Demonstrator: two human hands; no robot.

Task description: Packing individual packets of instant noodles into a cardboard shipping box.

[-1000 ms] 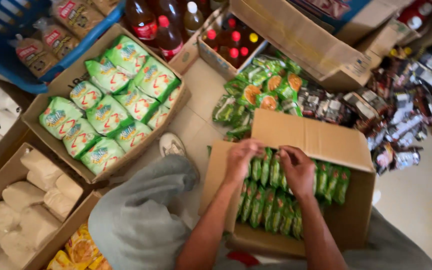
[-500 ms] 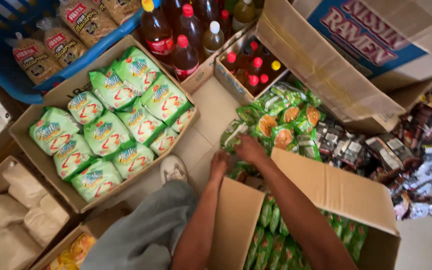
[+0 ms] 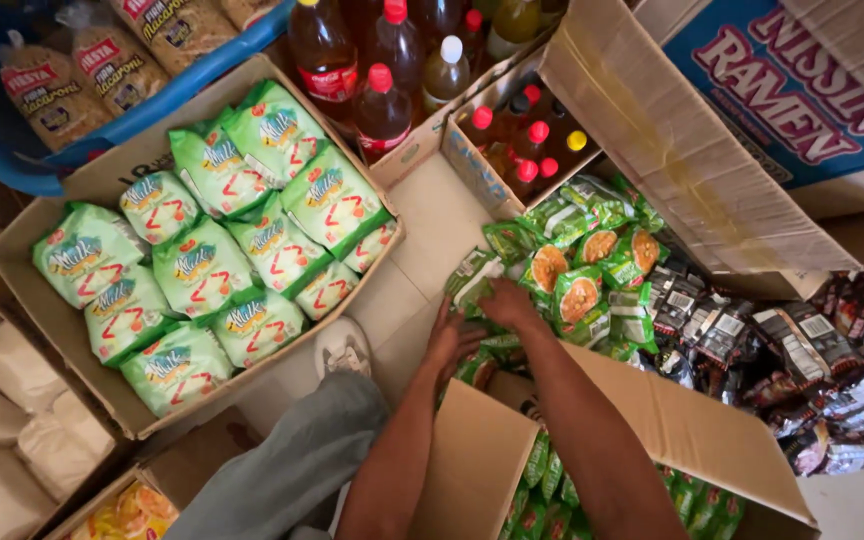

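Both grips rest on the heap of small green foil sachets point(image 3: 562, 290) on the floor just beyond the open brown cardboard box point(image 3: 652, 440): the left hand point(image 3: 449, 340) lies spread, the right hand point(image 3: 508, 303) curls over packets. The sachets look light, soft, crinkly and slippery, so they are best gathered several at once by their flat middles.

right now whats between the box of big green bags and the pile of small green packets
In the head view, bare floor tile and a white shoe lie between them.

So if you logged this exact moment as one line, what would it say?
left hand: on green sachets | right hand: on same pile | open carton: below hands, part-filled | grip: unclear
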